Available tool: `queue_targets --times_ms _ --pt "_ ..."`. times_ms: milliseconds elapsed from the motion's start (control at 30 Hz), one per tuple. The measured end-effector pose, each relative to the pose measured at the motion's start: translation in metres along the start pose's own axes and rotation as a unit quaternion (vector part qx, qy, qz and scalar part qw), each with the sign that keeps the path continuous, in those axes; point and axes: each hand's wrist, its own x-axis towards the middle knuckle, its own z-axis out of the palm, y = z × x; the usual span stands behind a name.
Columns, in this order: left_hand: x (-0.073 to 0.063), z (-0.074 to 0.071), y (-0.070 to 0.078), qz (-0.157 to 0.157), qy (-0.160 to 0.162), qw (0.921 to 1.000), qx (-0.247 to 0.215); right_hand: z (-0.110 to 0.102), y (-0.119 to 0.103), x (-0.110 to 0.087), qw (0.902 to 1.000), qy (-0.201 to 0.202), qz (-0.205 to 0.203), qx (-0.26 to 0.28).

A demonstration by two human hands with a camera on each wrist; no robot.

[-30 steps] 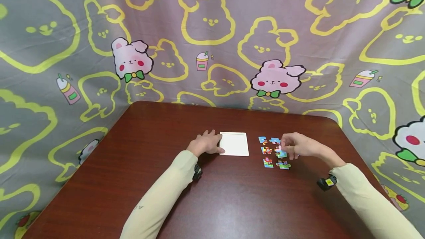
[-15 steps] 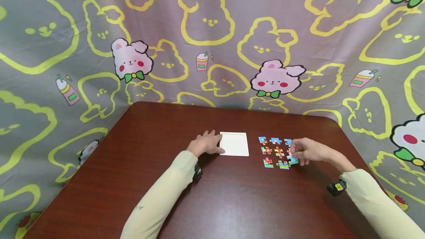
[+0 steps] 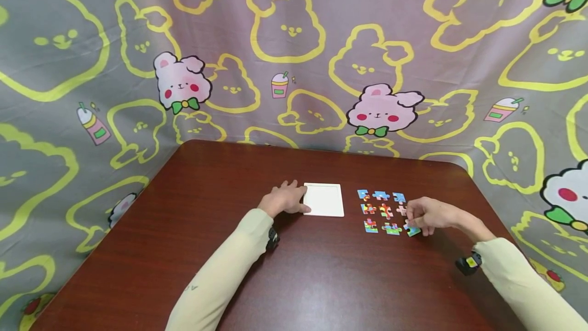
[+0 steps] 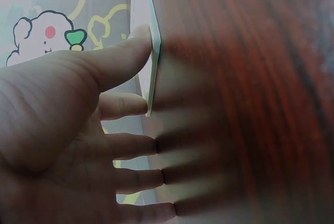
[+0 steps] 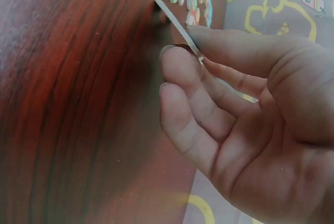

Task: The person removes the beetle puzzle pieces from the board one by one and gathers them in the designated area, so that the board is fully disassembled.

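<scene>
My left hand (image 3: pixel 286 199) rests at the left edge of a white square puzzle tray (image 3: pixel 323 200). In the left wrist view its thumb and index finger touch the tray's edge, and the fingers are spread straight on the table. At the right, my right hand (image 3: pixel 427 214) pinches a blue-green puzzle piece (image 3: pixel 412 230) between thumb and fingers. That piece is tilted up from the table in the right wrist view, seen nearly edge-on (image 5: pixel 177 24). Several other colourful puzzle pieces (image 3: pixel 386 211) lie in spaced rows between the tray and my right hand.
The dark red-brown wooden table (image 3: pixel 248 280) carries everything. Behind it and at the sides hangs a grey cloth (image 3: pixel 294 40) with yellow outlines and bunny faces. A black wrist camera (image 3: pixel 468 263) sits on the right sleeve, another black camera (image 3: pixel 273 239) on the left.
My right hand has moved right and toward me with the pinched piece, from the middle column to the lower right corner of the pieces. The left hand and the tray have stayed put.
</scene>
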Motion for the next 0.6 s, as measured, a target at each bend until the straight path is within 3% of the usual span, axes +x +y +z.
queue_targets --times_ms 333,600 --pt "0.000 -0.001 0.001 0.006 0.004 1.0000 0.005 0.006 0.002 -0.001 0.9989 0.011 0.042 -0.020" --pt "0.000 -0.003 0.000 0.006 0.002 0.9999 0.013 0.009 -0.011 0.004 0.9888 0.037 0.097 -0.107"
